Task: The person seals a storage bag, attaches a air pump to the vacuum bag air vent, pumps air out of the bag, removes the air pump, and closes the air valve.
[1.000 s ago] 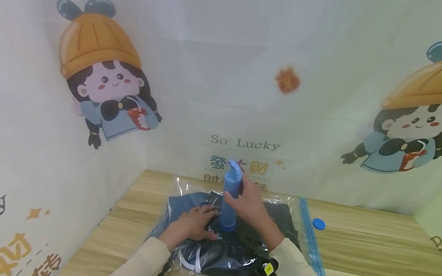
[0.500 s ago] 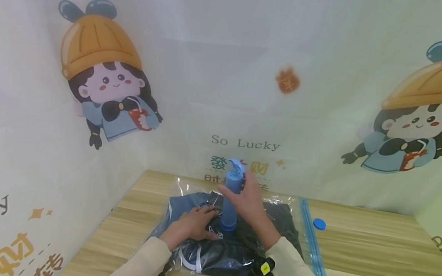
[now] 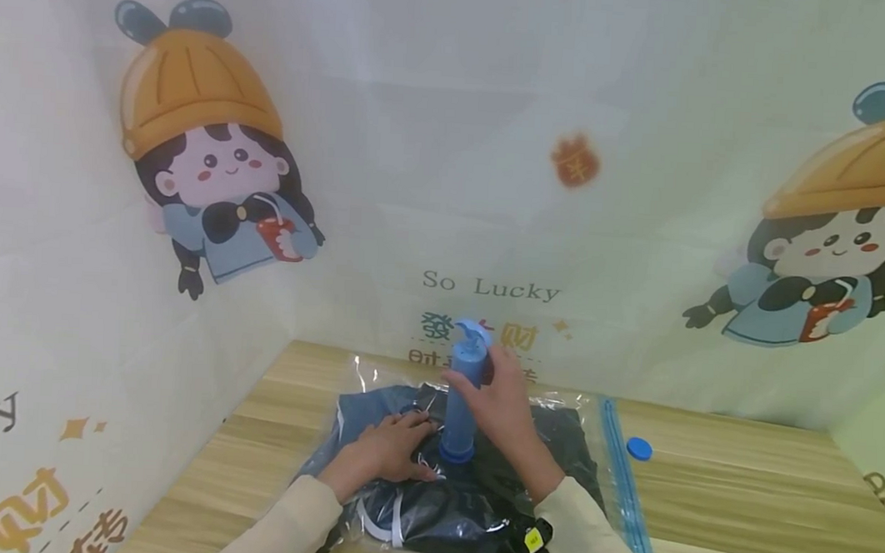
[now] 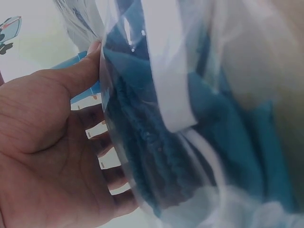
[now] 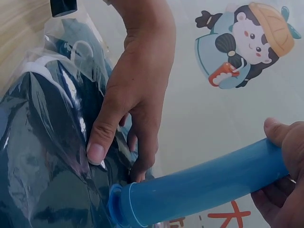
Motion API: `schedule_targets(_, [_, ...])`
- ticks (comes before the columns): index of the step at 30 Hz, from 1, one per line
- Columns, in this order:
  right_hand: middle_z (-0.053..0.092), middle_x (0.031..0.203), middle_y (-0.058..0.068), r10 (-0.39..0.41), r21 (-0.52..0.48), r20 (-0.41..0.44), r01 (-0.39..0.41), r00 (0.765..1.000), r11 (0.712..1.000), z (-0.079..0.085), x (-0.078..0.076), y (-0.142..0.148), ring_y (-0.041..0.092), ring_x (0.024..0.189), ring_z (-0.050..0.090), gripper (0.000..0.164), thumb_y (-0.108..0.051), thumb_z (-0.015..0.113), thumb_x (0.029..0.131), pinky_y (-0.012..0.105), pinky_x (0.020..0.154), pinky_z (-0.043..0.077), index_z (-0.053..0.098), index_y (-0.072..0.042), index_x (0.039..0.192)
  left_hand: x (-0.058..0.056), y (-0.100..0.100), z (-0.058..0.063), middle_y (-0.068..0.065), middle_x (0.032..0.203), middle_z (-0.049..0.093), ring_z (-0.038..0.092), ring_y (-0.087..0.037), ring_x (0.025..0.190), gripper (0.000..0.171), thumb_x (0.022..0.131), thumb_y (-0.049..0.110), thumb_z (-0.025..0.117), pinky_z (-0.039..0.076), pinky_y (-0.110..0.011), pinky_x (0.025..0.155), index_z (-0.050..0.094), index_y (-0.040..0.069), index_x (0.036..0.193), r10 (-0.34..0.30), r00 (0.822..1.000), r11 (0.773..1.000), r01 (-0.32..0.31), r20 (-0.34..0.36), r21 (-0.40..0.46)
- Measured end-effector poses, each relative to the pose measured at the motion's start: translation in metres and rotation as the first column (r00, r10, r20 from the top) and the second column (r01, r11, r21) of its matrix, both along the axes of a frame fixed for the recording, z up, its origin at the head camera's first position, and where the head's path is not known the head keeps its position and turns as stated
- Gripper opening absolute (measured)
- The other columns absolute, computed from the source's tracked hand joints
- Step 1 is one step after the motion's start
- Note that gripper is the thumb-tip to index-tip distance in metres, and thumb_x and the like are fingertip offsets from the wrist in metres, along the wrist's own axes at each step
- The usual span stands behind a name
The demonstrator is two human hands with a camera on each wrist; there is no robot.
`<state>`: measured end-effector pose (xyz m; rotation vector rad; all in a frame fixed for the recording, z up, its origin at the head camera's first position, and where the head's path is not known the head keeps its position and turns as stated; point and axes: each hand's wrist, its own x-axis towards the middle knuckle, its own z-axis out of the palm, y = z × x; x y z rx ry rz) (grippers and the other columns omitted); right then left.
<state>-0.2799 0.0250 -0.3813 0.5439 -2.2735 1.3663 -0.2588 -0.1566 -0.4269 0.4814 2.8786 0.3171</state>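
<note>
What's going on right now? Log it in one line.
left hand: rests on clear bag | right hand: grips blue pump | blue pump: stands on clear bag | blue disc: on table

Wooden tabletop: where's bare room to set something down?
Bare wood-grain tabletop lies right of the clear plastic bag's blue zip edge, around the round blue cap. A narrower strip runs between the bag's left side and the white patterned backdrop. The middle is crowded: bag, blue cylindrical pump, left hand and right hand.

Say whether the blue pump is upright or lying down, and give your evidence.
Upright: in the head view, the blue pump stands base-down on the clear bag, the right hand gripping it.
</note>
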Motion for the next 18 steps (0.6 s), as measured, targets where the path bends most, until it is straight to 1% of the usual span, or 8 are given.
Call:
schedule_targets(4, [0.063, 0.117, 0.013, 0.026, -0.028, 0.006, -0.026, 1.0, 0.999, -0.001, -0.001, 0.001, 0.028, 0.102, 0.065, 0.054, -0.024, 0.083, 0.088, 0.045, 0.083, 0.057, 0.059, 0.0, 0.131, 0.001, -0.001, 0.001, -0.011, 0.158, 0.039, 0.036, -0.045, 0.14, 0.075, 0.088, 0.048, 0.077, 0.033, -0.069, 0.105, 0.051, 0.013, 0.149, 0.001, 1.0, 1.0, -0.001, -0.002, 0.001])
schedule_targets(6, [0.064, 0.119, 0.016, 0.052, -0.042, 0.014, -0.051, 0.999, 0.998, -0.001, -0.001, 0.002, 0.031, 0.105, 0.066, 0.054, -0.019, 0.081, 0.089, 0.045, 0.086, 0.057, 0.057, 0.003, 0.132, 0.001, -0.001, 0.001, -0.011, 0.158, 0.039, 0.036, -0.045, 0.14, 0.075, 0.088, 0.049, 0.077, 0.033, -0.069, 0.105, 0.051, 0.013, 0.149, 0.002, 1.0, 1.0, -0.002, -0.001, 0.001])
schedule_targets(11, [0.062, 0.126, 0.021, 0.123, -0.021, 0.041, -0.123, 0.992, 0.992, -0.001, -0.001, 0.005, 0.035, 0.113, 0.064, 0.06, -0.012, 0.075, 0.094, 0.047, 0.093, 0.054, 0.045, 0.006, 0.143, 0.0, -0.001, 0.001, -0.01, 0.158, 0.039, 0.036, -0.045, 0.14, 0.076, 0.088, 0.05, 0.076, 0.033, -0.068, 0.106, 0.051, 0.013, 0.149, 0.003, 1.0, 1.0, -0.003, -0.006, -0.009])
schedule_targets(14, [0.058, 0.133, 0.025, 0.158, 0.023, 0.056, -0.16, 0.986, 0.987, -0.001, -0.001, 0.008, 0.039, 0.118, 0.061, 0.064, -0.011, 0.07, 0.097, 0.048, 0.097, 0.051, 0.037, 0.008, 0.149, -0.001, -0.002, 0.0, -0.01, 0.158, 0.039, 0.036, -0.044, 0.14, 0.076, 0.088, 0.051, 0.076, 0.033, -0.068, 0.106, 0.051, 0.014, 0.149, 0.004, 1.0, 1.0, -0.005, -0.011, -0.019])
schedule_targets(18, [0.046, 0.145, 0.03, 0.225, 0.06, 0.07, -0.229, 0.972, 0.972, -0.002, -0.001, 0.012, 0.044, 0.127, 0.053, 0.064, -0.01, 0.063, 0.102, 0.053, 0.103, 0.045, 0.029, 0.01, 0.153, -0.002, -0.002, -0.002, -0.009, 0.158, 0.039, 0.036, -0.043, 0.14, 0.077, 0.088, 0.052, 0.076, 0.034, -0.068, 0.105, 0.051, 0.014, 0.15, 0.006, 1.0, 1.0, -0.006, -0.014, -0.03])
